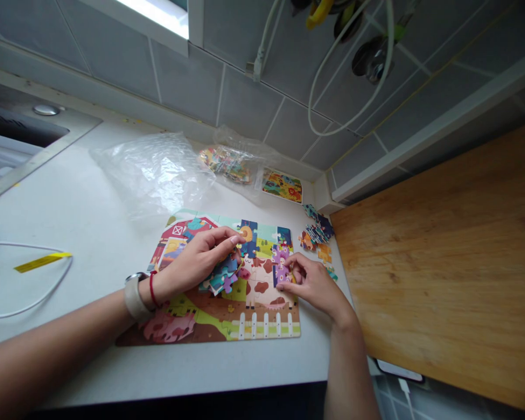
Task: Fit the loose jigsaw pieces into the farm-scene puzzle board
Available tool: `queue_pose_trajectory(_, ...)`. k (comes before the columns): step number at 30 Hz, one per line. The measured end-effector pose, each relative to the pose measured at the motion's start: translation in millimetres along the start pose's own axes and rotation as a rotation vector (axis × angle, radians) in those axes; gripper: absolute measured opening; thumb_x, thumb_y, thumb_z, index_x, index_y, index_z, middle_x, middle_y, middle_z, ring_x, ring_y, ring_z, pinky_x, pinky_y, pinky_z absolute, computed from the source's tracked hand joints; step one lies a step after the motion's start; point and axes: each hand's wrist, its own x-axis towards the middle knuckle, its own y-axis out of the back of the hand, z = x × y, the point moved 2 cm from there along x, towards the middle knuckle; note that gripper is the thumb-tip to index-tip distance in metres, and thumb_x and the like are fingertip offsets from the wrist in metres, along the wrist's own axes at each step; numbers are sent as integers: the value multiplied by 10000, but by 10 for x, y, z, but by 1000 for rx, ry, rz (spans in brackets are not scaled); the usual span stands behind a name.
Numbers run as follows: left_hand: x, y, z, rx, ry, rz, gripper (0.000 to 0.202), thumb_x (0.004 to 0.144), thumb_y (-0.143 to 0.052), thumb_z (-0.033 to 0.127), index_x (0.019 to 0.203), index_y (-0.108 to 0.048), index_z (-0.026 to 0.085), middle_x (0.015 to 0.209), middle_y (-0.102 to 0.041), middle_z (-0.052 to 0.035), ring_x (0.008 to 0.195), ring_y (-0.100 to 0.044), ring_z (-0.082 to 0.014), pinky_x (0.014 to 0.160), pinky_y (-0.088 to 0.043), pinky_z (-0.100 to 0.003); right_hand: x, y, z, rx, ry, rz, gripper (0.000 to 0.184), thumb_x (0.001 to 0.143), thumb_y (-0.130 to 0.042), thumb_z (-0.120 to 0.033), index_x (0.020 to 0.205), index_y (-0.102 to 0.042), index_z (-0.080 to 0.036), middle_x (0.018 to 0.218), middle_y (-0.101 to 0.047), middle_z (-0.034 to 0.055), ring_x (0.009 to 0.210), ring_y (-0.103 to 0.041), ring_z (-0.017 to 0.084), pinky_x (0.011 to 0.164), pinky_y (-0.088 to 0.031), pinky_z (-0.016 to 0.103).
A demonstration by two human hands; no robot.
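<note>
A farm-scene jigsaw puzzle (262,297) with a cow, a barn and a white fence lies assembled on the counter. My left hand (203,259) is over its middle, fingers curled and closed around several loose puzzle pieces (223,277) in blue, teal and purple; the palm hides part of them. Beside my left fingertips a dark blue piece with an orange shape (248,236) rests on the puzzle. At the puzzle's right edge my right hand (312,283) pinches a purple patterned section of puzzle pieces (282,263) between thumb and fingers.
Loose pieces (317,230) are piled right of the puzzle, by a wooden board (437,262). Behind lie clear plastic wrapping (157,169), a bag of pieces (227,163) and a picture card (282,185). A white cable (56,297) and sink edge (83,131) are left.
</note>
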Motion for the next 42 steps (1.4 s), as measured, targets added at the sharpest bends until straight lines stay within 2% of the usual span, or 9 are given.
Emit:
queue_pose_trajectory(9,0,-1,-27,-14,4,-15,469,963,-576,627,873,-689,181,796,-657,-21,718,-563,-159,676,-468,-254,-2,-20,-23,-6,23,17,367,742,-938,-381,973,-696,-231,680,-568,-57,630,-529,155,618,-395,278)
queue_pose_trajectory(16,-4,-23,-64,-95,59,-60,475,967,-590,639,960,-691,176,834,-696,-22,716,-583,-149,655,-473,-235,-21,-139,-223,-36,287,-57,304,854,-801,-183,1146,-763,-257,1088,-677,45,953,-663,197,848,-527,315)
queue_pose_trajectory(20,0,-16,-43,-80,39,-40,484,951,-600,649,948,-699,175,829,-701,-26,746,-598,-163,673,-489,-242,-34,-217,-305,-13,375,-85,242,893,-758,-174,1120,-785,-251,1090,-678,46,933,-679,173,827,-547,292)
queue_pose_trajectory(22,4,-15,-25,-75,25,-37,490,950,-595,650,946,-702,173,814,-693,-24,733,-592,-162,668,-487,-244,-29,-210,-310,6,384,-7,162,896,-788,-227,1057,-786,-238,1045,-687,47,908,-676,179,786,-545,288)
queue_pose_trajectory(25,6,-16,-15,-81,29,-47,492,956,-585,644,958,-702,165,797,-684,-17,694,-574,-149,643,-473,-239,-17,-148,-282,39,388,235,53,942,-758,-274,964,-770,-228,944,-698,40,838,-654,177,723,-519,284)
queue_pose_trajectory(28,6,-18,-24,-79,19,-46,485,959,-579,636,948,-697,165,798,-681,-14,692,-571,-145,640,-472,-235,-5,-94,-234,46,376,455,142,994,-686,-268,871,-738,-220,816,-676,15,721,-597,157,673,-478,282)
queue_pose_trajectory(35,27,-12,-75,-73,-25,-42,446,968,-567,591,963,-707,167,831,-698,-24,756,-614,-175,734,-519,-279,85,-168,-71,64,337,477,231,987,-670,-358,829,-747,-208,753,-696,18,642,-595,153,613,-477,278)
queue_pose_trajectory(39,50,-13,-138,-68,-39,-69,444,963,-580,591,997,-719,170,871,-728,-39,810,-642,-198,775,-534,-305,149,-147,103,222,225,741,324,916,-708,-497,828,-748,-188,673,-684,12,548,-586,148,543,-501,270)
queue_pose_trajectory(42,60,-31,-177,-76,-43,-79,451,954,-597,602,982,-721,170,841,-723,-33,783,-637,-191,752,-527,-295,194,-98,173,312,147,912,417,926,-661,-578,869,-717,-168,610,-635,-8,450,-516,127,434,-454,248)
